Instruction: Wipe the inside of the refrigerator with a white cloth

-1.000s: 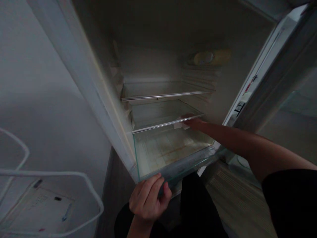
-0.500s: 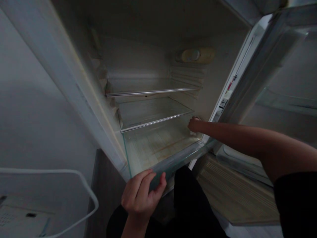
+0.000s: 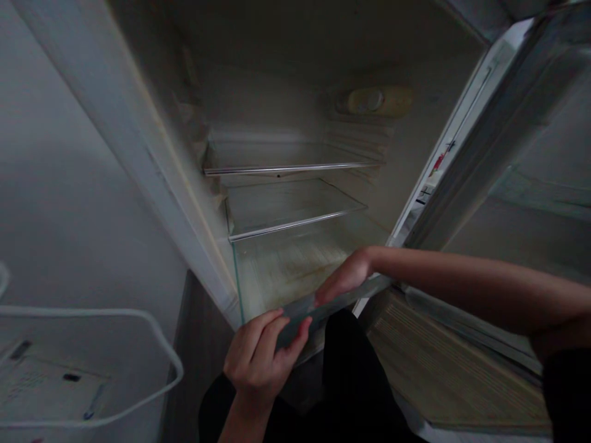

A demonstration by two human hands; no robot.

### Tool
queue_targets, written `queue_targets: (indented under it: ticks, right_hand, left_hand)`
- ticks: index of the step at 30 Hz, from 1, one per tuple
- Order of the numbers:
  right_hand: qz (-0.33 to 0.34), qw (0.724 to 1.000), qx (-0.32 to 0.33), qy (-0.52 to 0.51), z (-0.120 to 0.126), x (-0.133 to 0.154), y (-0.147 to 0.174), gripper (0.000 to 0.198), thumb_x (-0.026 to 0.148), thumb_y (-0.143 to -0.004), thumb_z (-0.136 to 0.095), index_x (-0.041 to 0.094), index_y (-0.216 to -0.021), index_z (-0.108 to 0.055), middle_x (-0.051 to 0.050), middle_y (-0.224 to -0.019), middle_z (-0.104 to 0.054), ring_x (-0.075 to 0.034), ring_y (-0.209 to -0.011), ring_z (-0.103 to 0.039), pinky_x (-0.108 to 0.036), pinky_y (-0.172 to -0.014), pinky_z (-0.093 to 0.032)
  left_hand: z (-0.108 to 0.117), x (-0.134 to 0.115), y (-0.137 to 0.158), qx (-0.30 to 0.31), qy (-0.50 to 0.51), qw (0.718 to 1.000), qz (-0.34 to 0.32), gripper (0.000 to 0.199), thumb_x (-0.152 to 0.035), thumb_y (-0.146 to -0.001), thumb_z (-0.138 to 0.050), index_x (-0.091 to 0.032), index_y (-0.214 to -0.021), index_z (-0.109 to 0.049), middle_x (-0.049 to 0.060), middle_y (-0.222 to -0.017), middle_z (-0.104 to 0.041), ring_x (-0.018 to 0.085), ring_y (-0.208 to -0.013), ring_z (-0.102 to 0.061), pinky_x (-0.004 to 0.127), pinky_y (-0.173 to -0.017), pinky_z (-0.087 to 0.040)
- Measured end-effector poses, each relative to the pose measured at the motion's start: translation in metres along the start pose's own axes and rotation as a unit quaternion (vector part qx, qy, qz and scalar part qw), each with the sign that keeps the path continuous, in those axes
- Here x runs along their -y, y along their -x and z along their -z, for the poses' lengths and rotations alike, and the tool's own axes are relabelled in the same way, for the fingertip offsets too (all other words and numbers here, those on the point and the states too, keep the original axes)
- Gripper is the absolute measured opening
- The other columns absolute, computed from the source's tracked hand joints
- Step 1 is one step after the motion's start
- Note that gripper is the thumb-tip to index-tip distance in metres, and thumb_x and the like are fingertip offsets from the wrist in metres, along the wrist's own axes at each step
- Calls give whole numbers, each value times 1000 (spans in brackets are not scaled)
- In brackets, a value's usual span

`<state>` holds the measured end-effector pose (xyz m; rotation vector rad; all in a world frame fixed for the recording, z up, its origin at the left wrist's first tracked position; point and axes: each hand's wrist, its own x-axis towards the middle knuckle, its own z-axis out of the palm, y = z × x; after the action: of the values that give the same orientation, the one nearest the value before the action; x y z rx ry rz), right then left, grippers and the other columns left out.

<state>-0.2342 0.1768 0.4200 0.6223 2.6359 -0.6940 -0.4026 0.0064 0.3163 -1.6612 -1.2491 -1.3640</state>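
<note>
glass shelf (image 3: 295, 271) front edge: left hand (image 3: 261, 360) fingers curled round, right hand (image 3: 344, 280) touching.

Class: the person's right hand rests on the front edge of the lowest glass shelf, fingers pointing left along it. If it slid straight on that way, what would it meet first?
Probably the left hand, which grips the same shelf edge just beyond the right hand; depth is unclear.

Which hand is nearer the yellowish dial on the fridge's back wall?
Right. The right hand rests on the lowest glass shelf front edge below the dial; the left hand grips that edge lower.
</note>
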Motion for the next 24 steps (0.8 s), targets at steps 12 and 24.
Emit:
queue_targets:
  ticks: [12, 24]
  right_hand:
    - [195, 829, -513, 108, -86, 42, 35, 35, 27, -99, -60, 22, -133, -64, -12, -110, -68, -22, -100, -63, -37, -84, -54]
    - [27, 740, -642, 201, -201, -79, 42, 53, 9, -85, -60, 30, -134, -64, -12, -104, -66, -28, -95, -64, -45, -80, -59]
  left_hand:
    - [-1, 3, 19, -42, -3, 998, 35, 38, -23, -73, -90, -19, -99, -63, 15, -134, -68, 28, -131, -62, 43, -105, -56]
    - [-71, -31, 81, 96, -167, 980, -48, 63, -33, -72, -89, -35, -131, -68, 2, -172, -25, 32, -161, 4, 59, -131, 6]
